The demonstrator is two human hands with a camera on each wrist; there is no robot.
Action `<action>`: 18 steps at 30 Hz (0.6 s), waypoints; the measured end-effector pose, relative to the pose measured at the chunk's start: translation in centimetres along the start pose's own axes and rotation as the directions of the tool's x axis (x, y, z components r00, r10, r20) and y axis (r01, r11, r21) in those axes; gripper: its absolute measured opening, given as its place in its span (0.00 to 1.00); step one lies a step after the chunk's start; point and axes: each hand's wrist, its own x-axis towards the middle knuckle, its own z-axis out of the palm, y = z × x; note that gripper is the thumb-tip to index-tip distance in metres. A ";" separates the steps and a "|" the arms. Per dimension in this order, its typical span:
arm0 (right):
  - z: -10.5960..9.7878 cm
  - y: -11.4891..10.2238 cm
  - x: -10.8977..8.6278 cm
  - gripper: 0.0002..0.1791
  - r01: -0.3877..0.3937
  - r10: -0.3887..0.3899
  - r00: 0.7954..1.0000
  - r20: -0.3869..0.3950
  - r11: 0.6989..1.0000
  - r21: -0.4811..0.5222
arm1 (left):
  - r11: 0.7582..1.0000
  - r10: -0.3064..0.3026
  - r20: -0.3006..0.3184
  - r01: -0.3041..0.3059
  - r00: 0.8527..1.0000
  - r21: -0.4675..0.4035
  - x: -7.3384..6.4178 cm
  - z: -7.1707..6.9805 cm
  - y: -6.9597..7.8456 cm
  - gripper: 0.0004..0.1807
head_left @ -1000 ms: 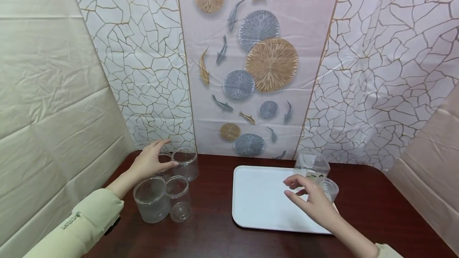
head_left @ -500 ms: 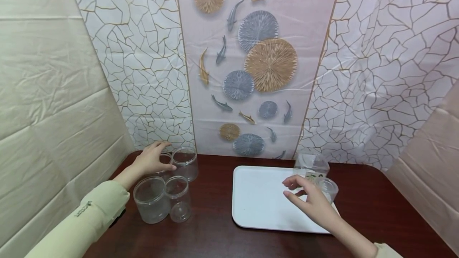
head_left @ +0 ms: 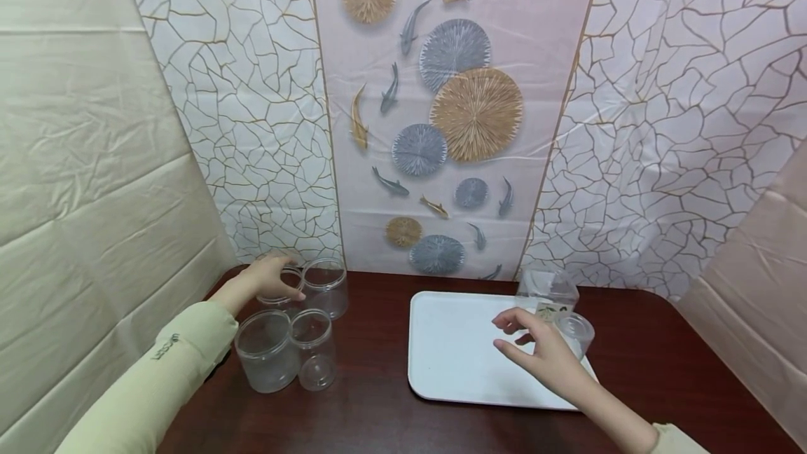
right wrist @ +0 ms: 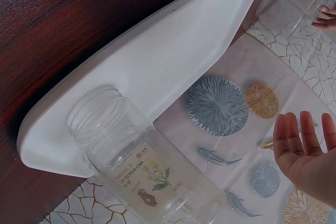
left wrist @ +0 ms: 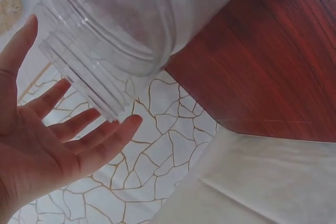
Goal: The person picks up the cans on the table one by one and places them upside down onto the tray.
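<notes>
At the back left, my left hand (head_left: 270, 279) reaches over a clear plastic jar (head_left: 280, 305), thumb toward its near side. In the left wrist view its fingers (left wrist: 113, 148) spread around a jar's mouth (left wrist: 86, 74) with a gap between hand and plastic. Beside that jar stand a wide clear jar (head_left: 328, 296), another wide jar (head_left: 267, 366) in front, and a narrower one (head_left: 313, 342). My right hand (head_left: 548, 352) hovers over the white tray (head_left: 447, 349), fingers loosely bent, holding nothing.
Behind the right hand, a large clear jar with a flower-printed label (right wrist: 152, 177) and a smaller clear jar (head_left: 578, 331) stand at the tray's right side. Dark red wooden table (head_left: 372, 384) lies underneath. Patterned cloth (head_left: 277, 125) closes off the back; beige cloth (head_left: 107, 160) hangs left.
My left hand has shifted slightly left and down over the back-left jar, its forearm coming further in. The right hand has moved a little to the left. The jars have stayed put.
</notes>
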 end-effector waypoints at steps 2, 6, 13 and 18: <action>0.0 -0.1 0.1 0.12 -0.007 0.007 1.000 0.007 1.000 0.006 | 1.000 0.006 0.027 -0.006 1.000 0.005 0.2 -0.2 0.0 0.42; 0.2 -0.1 0.1 0.12 0.002 -0.002 1.000 0.013 1.000 0.008 | 1.000 0.012 0.060 -0.012 0.998 0.000 0.6 -0.6 0.1 0.40; 0.4 0.0 0.1 0.12 0.005 -0.005 1.000 0.017 1.000 0.004 | 1.000 -0.018 0.084 0.017 0.996 0.006 0.9 -1.0 0.4 0.39; 0.4 -0.1 0.2 0.12 -0.006 0.006 1.000 0.027 1.000 0.002 | 1.000 -0.028 0.098 0.028 0.995 0.007 0.8 -1.2 0.4 0.38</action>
